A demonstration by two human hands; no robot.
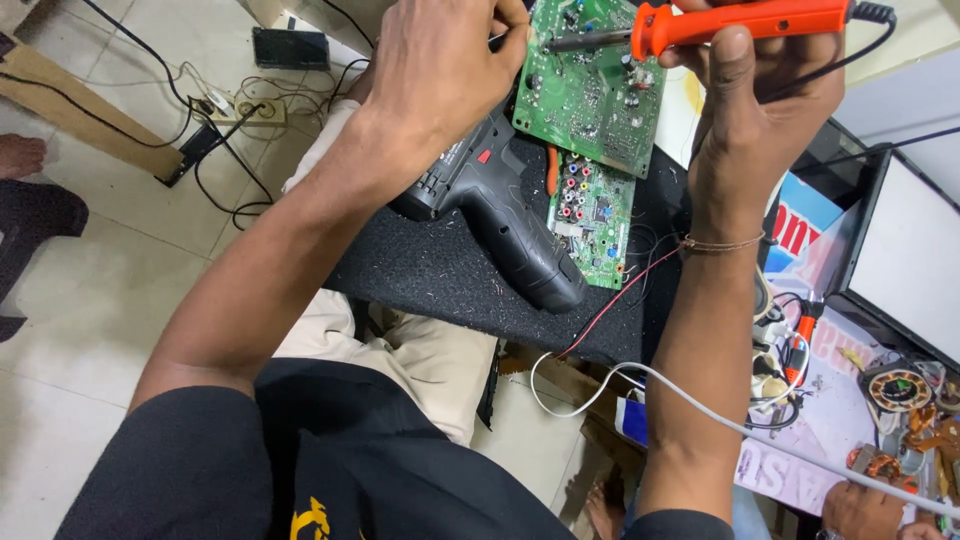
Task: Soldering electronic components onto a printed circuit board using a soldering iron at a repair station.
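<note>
Circuit board (590, 90) tilted on dark mat (440, 270), above cordless drill (500, 200). Your right hand (760, 90) closed round orange soldering iron (740, 20), tip at board's upper edge. Your left hand (445, 65) pinches board edge. Soldering step seems underway; next touch needs steady tip, firm board.

An orange soldering iron (740, 20) is lying sideways up high, its metal tip touching a green circuit board (590, 85) that is sitting tilted.
</note>
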